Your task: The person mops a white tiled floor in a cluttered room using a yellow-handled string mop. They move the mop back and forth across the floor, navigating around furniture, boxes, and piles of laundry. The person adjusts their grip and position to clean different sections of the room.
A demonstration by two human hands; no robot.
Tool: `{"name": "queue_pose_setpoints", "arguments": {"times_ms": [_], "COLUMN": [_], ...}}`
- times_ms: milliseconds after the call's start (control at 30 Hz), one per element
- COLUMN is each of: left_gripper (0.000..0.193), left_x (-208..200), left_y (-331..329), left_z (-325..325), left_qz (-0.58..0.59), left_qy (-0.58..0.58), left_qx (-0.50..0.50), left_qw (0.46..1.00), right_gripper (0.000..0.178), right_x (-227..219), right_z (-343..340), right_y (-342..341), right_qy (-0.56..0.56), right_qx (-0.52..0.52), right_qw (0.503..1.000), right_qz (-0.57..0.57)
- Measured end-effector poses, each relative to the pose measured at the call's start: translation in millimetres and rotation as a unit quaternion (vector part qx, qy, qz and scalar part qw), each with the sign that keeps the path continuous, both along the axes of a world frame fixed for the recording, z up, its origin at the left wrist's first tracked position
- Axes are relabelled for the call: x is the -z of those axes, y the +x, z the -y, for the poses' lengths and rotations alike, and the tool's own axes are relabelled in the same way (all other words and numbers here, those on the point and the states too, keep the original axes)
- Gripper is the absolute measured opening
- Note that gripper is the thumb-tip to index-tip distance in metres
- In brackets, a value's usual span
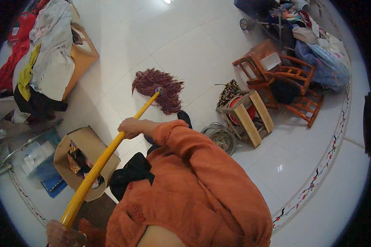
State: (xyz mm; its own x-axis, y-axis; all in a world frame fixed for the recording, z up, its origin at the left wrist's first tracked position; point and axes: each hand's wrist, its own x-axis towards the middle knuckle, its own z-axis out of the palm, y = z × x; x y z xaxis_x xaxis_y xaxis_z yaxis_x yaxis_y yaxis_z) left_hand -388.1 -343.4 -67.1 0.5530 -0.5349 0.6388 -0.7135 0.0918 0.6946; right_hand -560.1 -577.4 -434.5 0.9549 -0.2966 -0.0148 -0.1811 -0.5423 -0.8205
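Note:
Across the left half of the view slants a mop [97, 171] with a yellow pole. Its reddish-purple string head [154, 84] lies spread on the pale tiled floor ahead of me. Partway down the pole, my right hand [132, 127] is closed around it, the orange-sleeved arm reaching across my body. Near the lower left edge, my left hand [62, 235] grips the pole's upper end; part of that hand is dim and cut off by the picture's edge. One dark shoe [184, 118] shows just behind the strands.
Left of the pole stands an open cardboard box [66, 144] with odds and ends inside. Clothes [53, 49] are heaped at the upper left. On the right are a wooden stool [245, 119], a wire basket [220, 138], stacked wooden chairs [286, 76] and a loaded cart [278, 24].

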Motion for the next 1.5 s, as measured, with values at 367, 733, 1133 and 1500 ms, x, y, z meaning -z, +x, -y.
{"name": "queue_pose_setpoints", "arguments": {"times_ms": [367,733,1133,1500], "left_gripper": [0.029,0.038,0.042,0.044], "left_x": [105.5,194.4,110.1,48.4], "left_y": [-58.5,-165.5,-4.0,88.1], "left_z": [37.6,145.4,77.5,-45.6], "left_qz": [0.507,-0.517,-0.382,-0.207], "left_qy": [0.501,0.269,0.183,0.083], "left_qx": [-0.166,0.366,0.264,0.229], "left_qw": [0.681,0.725,0.867,0.948], "right_gripper": [0.020,0.012,0.013,0.020], "right_x": [33.9,111.9,104.8,87.9], "right_z": [81.2,102.6,-2.1,-63.4], "right_y": [-189.3,-352.6,-127.8,121.7], "right_qy": [-0.027,-0.135,-0.096,-0.122], "right_qx": [0.069,0.178,0.242,0.290], "right_qw": [0.986,0.919,0.956,0.935], "right_qz": [-0.147,-0.325,-0.136,0.163]}}
